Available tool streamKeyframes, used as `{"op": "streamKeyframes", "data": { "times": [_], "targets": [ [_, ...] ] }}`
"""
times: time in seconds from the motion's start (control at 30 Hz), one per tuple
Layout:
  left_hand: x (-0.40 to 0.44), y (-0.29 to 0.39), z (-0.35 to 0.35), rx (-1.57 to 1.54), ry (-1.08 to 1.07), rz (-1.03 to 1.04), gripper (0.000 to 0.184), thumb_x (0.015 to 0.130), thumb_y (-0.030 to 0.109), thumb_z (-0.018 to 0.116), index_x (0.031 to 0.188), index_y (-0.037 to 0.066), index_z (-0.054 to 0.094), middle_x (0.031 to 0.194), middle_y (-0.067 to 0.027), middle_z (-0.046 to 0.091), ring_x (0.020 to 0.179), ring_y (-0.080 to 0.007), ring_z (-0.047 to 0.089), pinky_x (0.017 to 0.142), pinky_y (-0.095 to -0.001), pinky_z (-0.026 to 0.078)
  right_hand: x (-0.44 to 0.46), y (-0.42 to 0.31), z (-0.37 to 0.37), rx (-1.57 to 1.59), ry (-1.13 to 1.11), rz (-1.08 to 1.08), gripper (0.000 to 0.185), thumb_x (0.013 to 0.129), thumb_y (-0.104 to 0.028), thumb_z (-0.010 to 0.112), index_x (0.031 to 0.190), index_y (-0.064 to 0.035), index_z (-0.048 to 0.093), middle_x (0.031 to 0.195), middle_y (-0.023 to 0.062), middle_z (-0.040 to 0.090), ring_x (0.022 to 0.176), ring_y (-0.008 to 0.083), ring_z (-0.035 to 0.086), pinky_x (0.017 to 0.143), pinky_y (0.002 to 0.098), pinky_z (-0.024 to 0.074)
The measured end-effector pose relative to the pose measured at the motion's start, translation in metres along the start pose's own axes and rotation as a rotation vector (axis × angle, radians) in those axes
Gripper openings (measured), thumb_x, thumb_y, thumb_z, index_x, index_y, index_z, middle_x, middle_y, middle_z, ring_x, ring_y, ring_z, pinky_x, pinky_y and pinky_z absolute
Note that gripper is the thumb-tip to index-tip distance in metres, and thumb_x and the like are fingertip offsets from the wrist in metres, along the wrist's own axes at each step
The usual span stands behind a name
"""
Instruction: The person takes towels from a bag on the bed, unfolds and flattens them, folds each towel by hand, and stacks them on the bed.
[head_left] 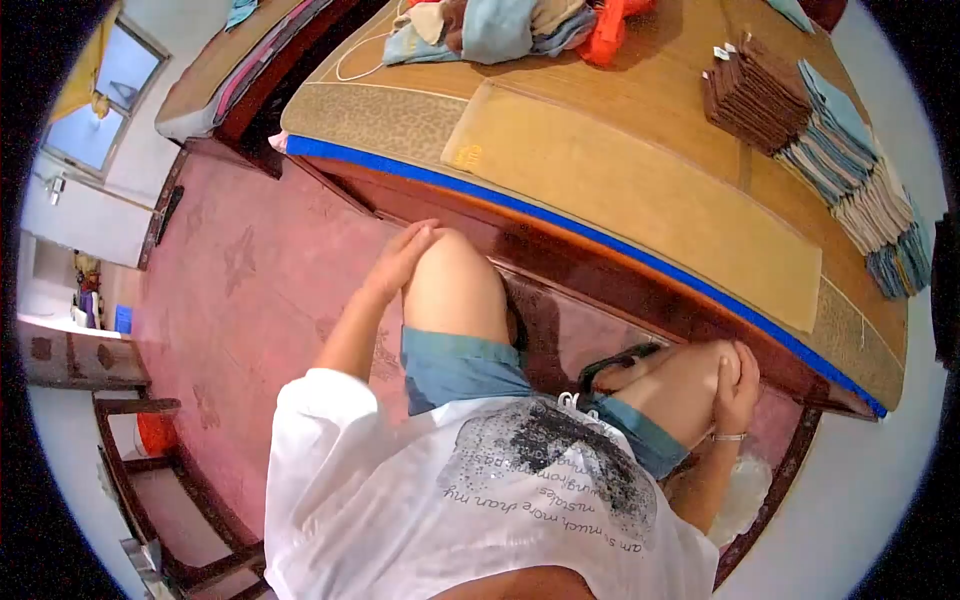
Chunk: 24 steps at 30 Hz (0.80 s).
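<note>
— Resting or gripping? What are the hands up to?

— Resting, I'd say. The left hand lies loosely over the left knee, and the right hand is draped on the right knee. Neither seems to be grasping anything, though the palms are hidden.

— So what step is that?

— Looks like an idle moment to me, no cloth being worked. Touching anything on the table from here would call for lifting a hand off a knee and reaching over the near edge.

— What's closest?

— That long tan mat, lying flat along the near edge, just past the knees and not touched by either hand. Right of it are neat piles: brown folded cloths at the far end, beige folded cloths nearer. Far side has a loose cloth heap with something bright red beside it, bag or fabric, can't tell.

— Any containers?

— A red bucket-like thing off to the left, and a pale plastic bag low by the right arm. Can't make out what's in either, sorry.
</note>
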<state>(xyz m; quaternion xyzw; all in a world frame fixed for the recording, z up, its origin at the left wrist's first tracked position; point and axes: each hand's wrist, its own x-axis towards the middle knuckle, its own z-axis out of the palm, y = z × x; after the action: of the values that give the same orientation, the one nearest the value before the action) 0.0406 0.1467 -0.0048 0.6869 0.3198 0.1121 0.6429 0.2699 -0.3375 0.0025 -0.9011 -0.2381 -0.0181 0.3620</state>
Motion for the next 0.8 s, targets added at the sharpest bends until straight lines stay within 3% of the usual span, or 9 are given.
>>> {"op": "streamKeyframes", "data": {
  "times": [0.13, 0.2, 0.3, 0.33, 0.47, 0.53, 0.63, 0.73, 0.8],
  "targets": [
    [-0.001, 0.001, -0.011, 0.122, 0.055, -0.074, 0.045, 0.090, 0.036, 0.050, 0.117, 0.001, 0.056, 0.109, -0.0129, 0.061, 0.100, -0.0192, 0.056, 0.088, -0.0313, 0.044, -0.006, 0.000, 0.002, -0.078, 0.044, 0.013, 0.038, 0.087, -0.024, 0.053, 0.117, 0.0010, 0.053, 0.121, 0.0202, 0.051, 0.115, 0.0331, 0.046, 0.100, 0.0401, 0.0320],
    [-0.012, 0.004, -0.003, 0.360, 0.261, 0.134, 0.040, 0.090, 0.034, 0.049, 0.109, 0.000, 0.061, 0.098, -0.0185, 0.065, 0.089, -0.0250, 0.063, 0.078, -0.0338, 0.048, -0.004, -0.006, 0.005, -0.123, 0.055, 0.006, 0.039, 0.087, -0.024, 0.052, 0.117, 0.0010, 0.053, 0.122, 0.0206, 0.051, 0.115, 0.0334, 0.045, 0.100, 0.0405, 0.0319],
    [-0.033, 0.043, 0.017, 0.566, 0.375, 0.133, 0.036, 0.089, 0.031, 0.049, 0.103, 0.001, 0.063, 0.086, -0.0239, 0.063, 0.082, -0.0321, 0.064, 0.071, -0.0382, 0.049, 0.002, -0.016, 0.006, -0.134, 0.043, 0.020, 0.036, 0.087, -0.022, 0.053, 0.115, 0.0016, 0.055, 0.122, 0.0210, 0.051, 0.116, 0.0336, 0.046, 0.100, 0.0402, 0.0327],
    [-0.030, 0.035, 0.020, 0.517, 0.449, 0.245, 0.033, 0.090, 0.029, 0.048, 0.101, 0.003, 0.064, 0.081, -0.0240, 0.062, 0.077, -0.0368, 0.062, 0.066, -0.0411, 0.048, 0.004, -0.019, 0.005, -0.126, 0.025, 0.006, 0.034, 0.087, -0.020, 0.054, 0.113, 0.0018, 0.055, 0.120, 0.0209, 0.052, 0.115, 0.0333, 0.047, 0.099, 0.0398, 0.0337],
    [-0.038, 0.028, 0.023, 0.613, 0.498, 0.283, 0.030, 0.090, 0.027, 0.048, 0.098, 0.003, 0.065, 0.082, -0.0227, 0.062, 0.076, -0.0369, 0.062, 0.065, -0.0416, 0.047, 0.019, -0.040, -0.003, -0.125, 0.004, -0.115, 0.030, 0.086, -0.015, 0.056, 0.110, 0.0024, 0.057, 0.117, 0.0201, 0.055, 0.111, 0.0320, 0.051, 0.097, 0.0383, 0.0369],
    [-0.040, 0.025, 0.025, 0.598, 0.502, 0.315, 0.028, 0.091, 0.018, 0.048, 0.101, -0.004, 0.063, 0.088, -0.0221, 0.064, 0.079, -0.0258, 0.066, 0.068, -0.0326, 0.049, 0.036, -0.053, -0.011, -0.074, 0.026, -0.160, 0.029, 0.086, -0.014, 0.056, 0.110, 0.0026, 0.057, 0.116, 0.0195, 0.056, 0.110, 0.0312, 0.052, 0.097, 0.0379, 0.0372],
    [-0.040, 0.028, 0.030, 0.549, 0.534, 0.408, 0.024, 0.088, 0.019, 0.052, 0.094, 0.000, 0.065, 0.087, -0.0212, 0.063, 0.078, -0.0350, 0.062, 0.067, -0.0380, 0.048, 0.071, -0.066, -0.018, -0.059, 0.017, -0.216, 0.029, 0.086, -0.012, 0.056, 0.111, 0.0028, 0.057, 0.119, 0.0173, 0.055, 0.110, 0.0292, 0.052, 0.097, 0.0367, 0.0374],
    [-0.038, 0.023, 0.030, 0.438, 0.573, 0.382, 0.023, 0.087, 0.018, 0.055, 0.094, -0.001, 0.065, 0.088, -0.0182, 0.065, 0.078, -0.0281, 0.064, 0.068, -0.0338, 0.049, 0.112, -0.066, -0.011, -0.055, -0.002, -0.228, 0.030, 0.088, -0.016, 0.053, 0.112, 0.0019, 0.057, 0.124, 0.0178, 0.052, 0.115, 0.0302, 0.049, 0.099, 0.0381, 0.0356],
    [-0.038, 0.019, 0.024, 0.381, 0.572, 0.299, 0.023, 0.087, 0.018, 0.055, 0.094, -0.001, 0.065, 0.089, -0.0173, 0.066, 0.078, -0.0246, 0.064, 0.069, -0.0327, 0.049, 0.137, -0.043, 0.001, -0.337, -0.071, -0.299, 0.035, 0.091, -0.020, 0.049, 0.119, 0.0003, 0.052, 0.129, 0.0196, 0.047, 0.120, 0.0314, 0.044, 0.100, 0.0398, 0.0324]
  ]
}}
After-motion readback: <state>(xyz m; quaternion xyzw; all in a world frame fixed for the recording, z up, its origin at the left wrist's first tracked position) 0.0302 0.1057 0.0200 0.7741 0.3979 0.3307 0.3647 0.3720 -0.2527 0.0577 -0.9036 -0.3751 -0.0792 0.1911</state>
